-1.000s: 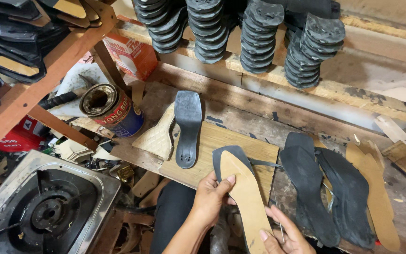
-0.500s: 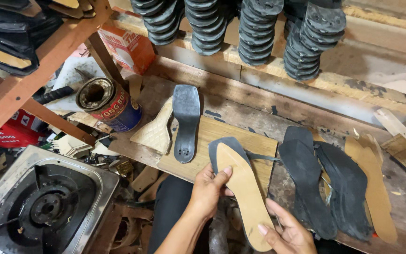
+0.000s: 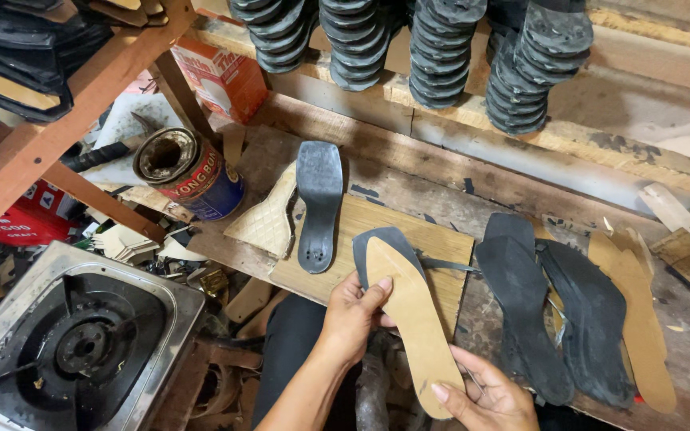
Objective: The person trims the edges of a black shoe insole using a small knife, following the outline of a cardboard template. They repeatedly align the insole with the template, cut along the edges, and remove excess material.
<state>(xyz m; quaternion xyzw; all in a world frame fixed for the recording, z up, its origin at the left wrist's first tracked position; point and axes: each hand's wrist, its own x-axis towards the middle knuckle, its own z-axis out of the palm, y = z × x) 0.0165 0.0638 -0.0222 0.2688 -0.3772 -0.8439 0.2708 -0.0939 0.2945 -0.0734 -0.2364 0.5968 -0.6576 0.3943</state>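
Since the earlier frames the tan insole (image 3: pixel 413 319) has slid a little toward the bench's near edge, and the right hand (image 3: pixel 489 395) has shifted further under its heel end. Both hands hold this insole, which lies on a dark sole (image 3: pixel 383 241) whose toe shows past it, over the pale wooden board (image 3: pixel 441 247) at the near edge of the bench (image 3: pixel 409 160). The left hand (image 3: pixel 353 311) closes on the insole's left edge, thumb lying across the tan face. The right hand's fingers curl narrowly around the heel end from below.

On the board's far left corner a dark moulded sole (image 3: pixel 319 203) lies lengthwise, next to a cream quilted piece (image 3: pixel 269 219). Toward the bench's right end lie two black flat soles (image 3: pixel 557 311) and tan insoles (image 3: pixel 640 311) side by side. At the bench's left end stands an open round tin (image 3: pixel 189 172) with a red and blue label, and behind it an upright orange and white carton (image 3: pixel 221 76). Along the back edge rise stacks of dark treaded soles (image 3: pixel 441 48). A red flat package (image 3: pixel 21 223) lies under the wooden shelf (image 3: pixel 57 132) at left, beside a steel gas burner (image 3: pixel 73 343).
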